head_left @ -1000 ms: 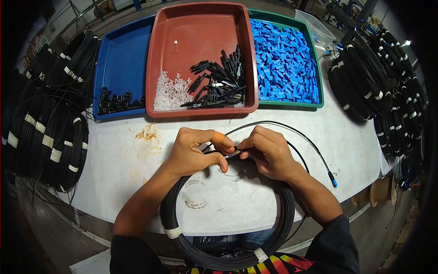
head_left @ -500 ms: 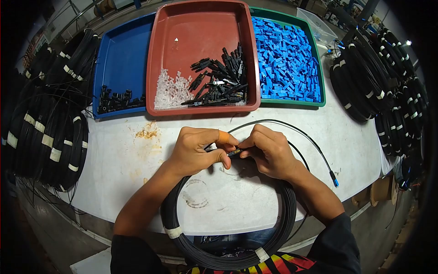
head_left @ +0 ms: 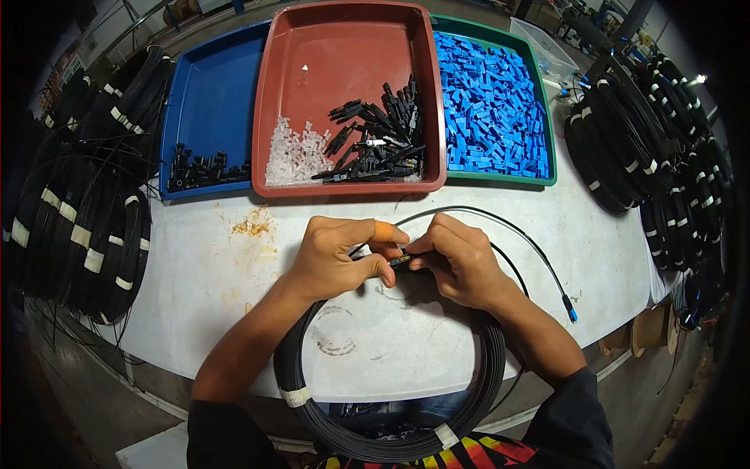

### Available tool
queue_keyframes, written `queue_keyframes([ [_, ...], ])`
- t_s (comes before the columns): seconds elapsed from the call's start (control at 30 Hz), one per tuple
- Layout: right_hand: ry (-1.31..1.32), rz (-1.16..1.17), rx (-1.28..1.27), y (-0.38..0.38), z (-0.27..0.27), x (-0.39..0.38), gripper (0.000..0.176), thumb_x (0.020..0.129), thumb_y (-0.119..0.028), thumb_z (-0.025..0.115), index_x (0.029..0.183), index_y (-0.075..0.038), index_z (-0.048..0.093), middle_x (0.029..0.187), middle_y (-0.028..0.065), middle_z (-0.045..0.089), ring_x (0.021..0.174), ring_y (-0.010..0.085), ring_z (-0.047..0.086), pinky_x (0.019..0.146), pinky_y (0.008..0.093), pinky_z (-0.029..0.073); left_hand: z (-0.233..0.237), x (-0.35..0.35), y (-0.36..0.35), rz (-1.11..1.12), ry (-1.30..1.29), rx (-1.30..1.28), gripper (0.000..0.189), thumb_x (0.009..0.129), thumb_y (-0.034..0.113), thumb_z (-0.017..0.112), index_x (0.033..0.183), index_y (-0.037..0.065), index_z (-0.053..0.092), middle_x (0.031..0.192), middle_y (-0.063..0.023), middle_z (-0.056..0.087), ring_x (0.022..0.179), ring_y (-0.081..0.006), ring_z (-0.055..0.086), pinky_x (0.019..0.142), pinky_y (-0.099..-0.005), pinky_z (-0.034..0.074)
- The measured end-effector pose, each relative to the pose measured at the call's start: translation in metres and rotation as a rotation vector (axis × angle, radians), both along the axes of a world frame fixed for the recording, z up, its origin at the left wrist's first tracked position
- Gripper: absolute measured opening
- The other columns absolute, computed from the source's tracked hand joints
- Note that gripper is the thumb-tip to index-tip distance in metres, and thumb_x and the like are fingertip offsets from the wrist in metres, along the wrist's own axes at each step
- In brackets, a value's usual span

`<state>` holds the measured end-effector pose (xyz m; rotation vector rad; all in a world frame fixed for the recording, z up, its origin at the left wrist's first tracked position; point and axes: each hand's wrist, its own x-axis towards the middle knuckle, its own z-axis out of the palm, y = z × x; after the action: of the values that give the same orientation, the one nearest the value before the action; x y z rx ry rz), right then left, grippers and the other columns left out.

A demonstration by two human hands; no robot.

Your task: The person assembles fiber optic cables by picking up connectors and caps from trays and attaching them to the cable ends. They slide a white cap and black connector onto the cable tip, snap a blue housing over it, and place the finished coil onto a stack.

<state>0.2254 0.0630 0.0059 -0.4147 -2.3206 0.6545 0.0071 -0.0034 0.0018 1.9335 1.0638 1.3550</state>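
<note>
My left hand (head_left: 348, 254), with orange tape round one finger, is closed on a small black cable connector (head_left: 400, 260). From the other side the fingertips of my right hand (head_left: 457, 258) pinch the same connector. A bit of yellowish colour shows on it, but my fingers hide most of the piece. Below my hands a coil of black cable (head_left: 494, 367), bound with white tape (head_left: 296, 397), hangs over the table's front edge. One loose end of the cable arcs to the right and carries a blue-tipped connector (head_left: 572, 311).
At the back stand a blue tray (head_left: 215, 86) with black parts, a red tray (head_left: 344, 47) with clear and black pieces, and a green tray (head_left: 551, 148) of blue clips. Cable coils (head_left: 78, 227) are stacked left, and more coils (head_left: 617, 148) right. The white table (head_left: 211, 289) is stained.
Both hands stay nearly still at the connector, with only slight finger movement. The whole view has shifted a little.
</note>
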Motion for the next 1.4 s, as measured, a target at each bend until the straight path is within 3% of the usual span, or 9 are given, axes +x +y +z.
queue_keyframes([
  [0.13,0.013,-0.001,0.009,0.001,0.0,0.0,0.02,0.076,0.002,0.079,0.089,-0.002,0.064,0.081,0.0107,0.056,0.067,0.0308,0.062,0.059,0.0403,0.048,-0.001,0.001,0.001,0.03,0.011,0.004,0.026,0.068,-0.009,0.084,0.092,-0.005,0.075,0.08,-0.0114,0.077,0.072,-0.0162,0.076,0.065,-0.0254,0.06],
  [0.57,0.002,0.019,-0.029,0.0,0.002,0.0,0.018,0.081,-0.001,0.075,0.092,-0.003,0.061,0.082,0.0118,0.057,0.069,0.0334,0.062,0.06,0.0431,0.048,0.0,-0.002,0.0,0.018,0.037,0.022,0.032,0.066,0.001,0.089,0.095,-0.003,0.075,0.083,-0.0097,0.077,0.075,-0.0163,0.075,0.067,-0.0268,0.058],
  [0.8,0.058,-0.015,-0.209,0.004,-0.005,0.004,0.012,0.091,-0.009,0.071,0.096,-0.003,0.062,0.083,0.0143,0.06,0.072,0.0347,0.063,0.064,0.0437,0.048,-0.013,-0.009,0.0,0.001,-0.119,-0.118,0.085,0.055,0.042,0.099,0.12,-0.003,0.066,0.103,-0.0119,0.075,0.091,-0.0175,0.072,0.083,-0.0318,0.059],
  [0.9,0.038,0.005,-0.326,0.008,-0.007,0.004,0.014,0.093,-0.014,0.069,0.094,-0.002,0.062,0.084,0.016,0.062,0.08,0.0364,0.064,0.072,0.0452,0.049,-0.015,-0.009,-0.002,0.001,-0.178,-0.138,0.085,0.06,0.05,0.095,0.12,-0.003,0.066,0.107,-0.0135,0.074,0.094,-0.0179,0.07,0.084,-0.0327,0.059],
  [1.0,0.027,0.012,-0.278,0.009,-0.015,0.002,0.014,0.092,-0.016,0.068,0.095,-0.004,0.062,0.089,0.0154,0.064,0.085,0.0379,0.065,0.075,0.0463,0.05,-0.008,-0.006,-0.004,0.153,-0.059,-0.011,0.072,0.084,0.062,0.075,0.111,-0.005,0.068,0.098,-0.0144,0.074,0.082,-0.0189,0.07,0.075,-0.0314,0.058],
  [1.1,0.031,0.025,-0.302,0.008,-0.016,0.002,0.014,0.092,-0.014,0.069,0.098,-0.004,0.062,0.089,0.0139,0.064,0.084,0.0373,0.065,0.074,0.0441,0.051,-0.002,-0.007,-0.004,0.236,0.019,0.168,0.057,0.098,0.052,0.065,0.104,-0.005,0.069,0.091,-0.0154,0.074,0.073,-0.022,0.07,0.066,-0.0309,0.055],
  [1.2,0.066,0.038,-0.321,0.009,-0.02,0.001,0.013,0.092,-0.011,0.068,0.098,-0.004,0.06,0.089,0.0136,0.063,0.084,0.0374,0.065,0.072,0.0446,0.051,0.016,-0.007,0.008,0.216,0.127,0.236,0.052,0.097,0.049,0.068,0.1,-0.004,0.07,0.086,-0.014,0.074,0.07,-0.0224,0.069,0.065,-0.0316,0.053],
  [1.23,0.065,0.037,-0.328,0.008,-0.02,0.002,0.012,0.092,-0.01,0.067,0.098,-0.005,0.059,0.088,0.0133,0.063,0.083,0.0376,0.066,0.071,0.045,0.052,0.023,-0.008,0.017,0.188,0.196,0.277,0.041,0.092,0.038,0.075,0.099,-0.001,0.072,0.085,-0.0125,0.074,0.067,-0.023,0.069,0.065,-0.0328,0.052],
  [1.4,0.049,0.044,-0.348,0.006,-0.02,0.001,0.012,0.093,-0.014,0.063,0.098,-0.005,0.058,0.089,0.015,0.06,0.082,0.0404,0.064,0.07,0.05,0.05,0.067,0.014,0.077,-0.006,0.591,0.478,0.025,0.076,0.014,0.083,0.096,0.004,0.072,0.089,-0.0097,0.075,0.072,-0.0238,0.07,0.066,-0.0338,0.05],
])
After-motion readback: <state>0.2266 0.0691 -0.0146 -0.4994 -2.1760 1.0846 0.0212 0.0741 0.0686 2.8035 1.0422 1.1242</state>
